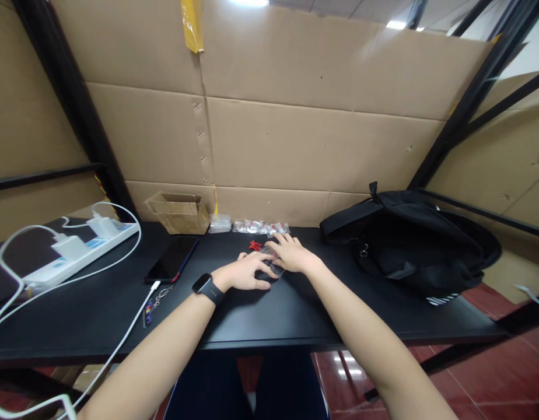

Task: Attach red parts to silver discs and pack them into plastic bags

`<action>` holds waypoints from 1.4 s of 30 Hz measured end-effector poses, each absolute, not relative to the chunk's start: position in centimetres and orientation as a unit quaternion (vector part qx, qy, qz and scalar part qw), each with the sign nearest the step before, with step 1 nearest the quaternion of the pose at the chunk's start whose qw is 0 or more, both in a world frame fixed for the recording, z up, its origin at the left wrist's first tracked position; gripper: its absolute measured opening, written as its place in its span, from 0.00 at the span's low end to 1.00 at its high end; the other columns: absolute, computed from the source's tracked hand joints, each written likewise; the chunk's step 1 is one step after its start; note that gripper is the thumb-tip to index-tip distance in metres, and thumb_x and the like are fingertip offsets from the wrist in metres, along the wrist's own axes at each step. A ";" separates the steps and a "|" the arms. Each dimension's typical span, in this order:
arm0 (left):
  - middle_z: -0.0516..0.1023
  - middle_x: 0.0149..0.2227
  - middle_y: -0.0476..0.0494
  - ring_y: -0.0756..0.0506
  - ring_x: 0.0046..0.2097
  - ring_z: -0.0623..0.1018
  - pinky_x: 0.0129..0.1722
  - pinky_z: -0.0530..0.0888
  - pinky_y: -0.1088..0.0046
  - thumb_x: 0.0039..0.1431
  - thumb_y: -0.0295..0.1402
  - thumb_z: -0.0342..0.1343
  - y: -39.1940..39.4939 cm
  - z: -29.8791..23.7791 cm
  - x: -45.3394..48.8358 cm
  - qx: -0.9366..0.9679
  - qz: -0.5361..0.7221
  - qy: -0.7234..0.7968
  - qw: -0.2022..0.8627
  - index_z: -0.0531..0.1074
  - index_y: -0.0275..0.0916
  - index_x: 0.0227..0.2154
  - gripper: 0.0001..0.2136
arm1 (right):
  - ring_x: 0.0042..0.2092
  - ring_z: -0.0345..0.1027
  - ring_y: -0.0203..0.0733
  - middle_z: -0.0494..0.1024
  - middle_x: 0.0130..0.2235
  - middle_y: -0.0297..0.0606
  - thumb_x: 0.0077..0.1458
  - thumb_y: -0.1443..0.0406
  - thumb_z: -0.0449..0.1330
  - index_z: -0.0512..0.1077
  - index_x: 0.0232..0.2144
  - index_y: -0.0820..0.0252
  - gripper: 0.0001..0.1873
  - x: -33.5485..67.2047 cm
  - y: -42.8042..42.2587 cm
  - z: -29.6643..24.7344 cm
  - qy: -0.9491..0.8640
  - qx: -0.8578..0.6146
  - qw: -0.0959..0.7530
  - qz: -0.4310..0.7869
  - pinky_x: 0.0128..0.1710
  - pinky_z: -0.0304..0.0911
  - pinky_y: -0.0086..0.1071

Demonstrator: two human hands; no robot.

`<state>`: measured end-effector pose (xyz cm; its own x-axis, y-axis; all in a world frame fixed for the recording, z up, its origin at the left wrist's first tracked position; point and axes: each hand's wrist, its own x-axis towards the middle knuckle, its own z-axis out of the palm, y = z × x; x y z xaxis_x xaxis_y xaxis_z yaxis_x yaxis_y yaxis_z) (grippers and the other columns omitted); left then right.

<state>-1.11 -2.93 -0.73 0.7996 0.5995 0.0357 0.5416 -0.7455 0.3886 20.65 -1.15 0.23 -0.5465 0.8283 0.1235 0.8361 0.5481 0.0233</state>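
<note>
Black tabletop [261, 318] before cardboard wall [278, 151]. Clear packet [277, 270] lies between person's hands, mid-table, seemingly unfinished. Left hand [247, 272] and right hand [291, 255] touch it, fingers loosely bent; whether pinched, cannot tell. Just beyond, red pieces [255, 245] lie loose, probably left to handle. Farther back, row of shiny packets [256, 227], apparently done; clear bags [220, 223] beside it.
</note>
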 end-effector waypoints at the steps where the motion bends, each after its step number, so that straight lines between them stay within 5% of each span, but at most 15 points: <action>1: 0.62 0.69 0.50 0.30 0.69 0.59 0.64 0.55 0.41 0.58 0.41 0.63 -2.8 -0.7 -1.2 0.930 0.083 0.306 0.187 0.79 0.59 0.49 0.15 | 0.66 0.51 0.66 0.54 0.69 0.53 0.60 0.62 0.63 0.62 0.64 0.51 0.31 20.5 -1.3 0.1 -0.880 -0.469 0.056 -0.058 0.57 0.57 0.56; 7: 0.62 0.69 0.53 0.32 0.69 0.61 0.67 0.54 0.49 0.57 0.42 0.64 -2.9 -0.3 -1.5 0.926 0.085 0.296 0.218 0.82 0.55 0.45 0.12 | 0.66 0.53 0.60 0.62 0.65 0.52 0.53 0.70 0.66 0.66 0.61 0.56 0.33 20.5 -0.6 -0.4 -0.906 -0.401 0.106 -0.082 0.60 0.54 0.52; 11: 0.69 0.65 0.52 0.35 0.69 0.61 0.66 0.56 0.54 0.59 0.40 0.63 -2.7 -0.1 -1.8 0.931 0.121 0.272 0.210 0.83 0.52 0.37 0.07 | 0.64 0.57 0.59 0.66 0.63 0.50 0.51 0.65 0.70 0.69 0.58 0.54 0.32 21.3 -0.1 0.2 -0.908 -0.390 0.147 -0.031 0.58 0.57 0.50; 14: 0.78 0.54 0.49 0.41 0.60 0.72 0.61 0.63 0.63 0.63 0.35 0.57 -2.3 0.0 -2.1 0.926 0.198 0.247 0.206 0.80 0.47 0.38 0.07 | 0.55 0.67 0.51 0.73 0.56 0.44 0.54 0.59 0.69 0.69 0.57 0.53 0.29 22.8 0.0 1.6 -0.910 -0.352 0.192 0.106 0.52 0.63 0.41; 17: 0.78 0.47 0.47 0.44 0.51 0.75 0.54 0.68 0.66 0.59 0.24 0.52 -1.9 -0.5 -2.2 0.904 0.256 0.290 0.180 0.74 0.45 0.45 0.15 | 0.42 0.70 0.41 0.76 0.44 0.39 0.58 0.66 0.62 0.71 0.53 0.56 0.20 24.3 0.1 2.3 -0.892 -0.357 0.207 0.182 0.41 0.65 0.31; 22: 0.77 0.46 0.46 0.40 0.53 0.72 0.52 0.64 0.61 0.54 0.28 0.60 -1.7 -1.6 -1.5 0.903 0.219 0.356 0.099 0.74 0.46 0.42 0.12 | 0.35 0.63 0.36 0.72 0.37 0.32 0.38 0.71 0.73 0.75 0.42 0.59 0.25 24.2 0.1 1.3 -0.890 -0.386 0.155 0.185 0.34 0.61 0.27; 24: 0.79 0.45 0.47 0.39 0.53 0.72 0.52 0.63 0.61 0.57 0.35 0.61 -1.7 -1.7 -1.2 0.897 0.224 0.369 0.093 0.77 0.45 0.37 0.05 | 0.34 0.63 0.36 0.72 0.35 0.32 0.40 0.69 0.73 0.76 0.37 0.60 0.18 23.5 0.1 0.9 -0.891 -0.371 0.170 0.201 0.34 0.60 0.27; 28: 0.83 0.43 0.50 0.41 0.51 0.76 0.52 0.63 0.62 0.64 0.40 0.56 -1.5 -1.4 -1.1 0.864 0.271 0.409 0.113 0.80 0.48 0.36 0.08 | 0.36 0.65 0.37 0.75 0.34 0.35 0.53 0.66 0.67 0.80 0.33 0.59 0.03 23.0 0.2 0.9 -0.883 -0.358 0.214 0.214 0.37 0.61 0.29; 36: 0.85 0.39 0.54 0.44 0.46 0.82 0.54 0.65 0.65 0.64 0.39 0.55 -1.1 -1.5 -1.0 0.803 0.338 0.451 0.194 0.75 0.49 0.46 0.10 | 0.36 0.68 0.39 0.78 0.36 0.38 0.56 0.62 0.65 0.82 0.33 0.60 0.08 24.5 1.1 0.9 -0.860 -0.396 0.253 0.197 0.38 0.60 0.31; 42: 0.85 0.34 0.54 0.45 0.49 0.82 0.55 0.64 0.66 0.60 0.35 0.57 -0.9 -1.9 -0.6 0.773 0.338 0.501 0.194 0.65 0.47 0.53 0.18 | 0.38 0.69 0.40 0.77 0.39 0.39 0.55 0.63 0.64 0.81 0.30 0.61 0.08 24.3 1.2 0.8 -0.850 -0.439 0.206 0.205 0.41 0.62 0.31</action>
<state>-0.65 -0.88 -1.87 0.2689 0.9055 0.3284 0.6431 -0.4226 0.6386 24.31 1.16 0.83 -0.5301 0.8305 0.1712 0.6618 0.5314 -0.5288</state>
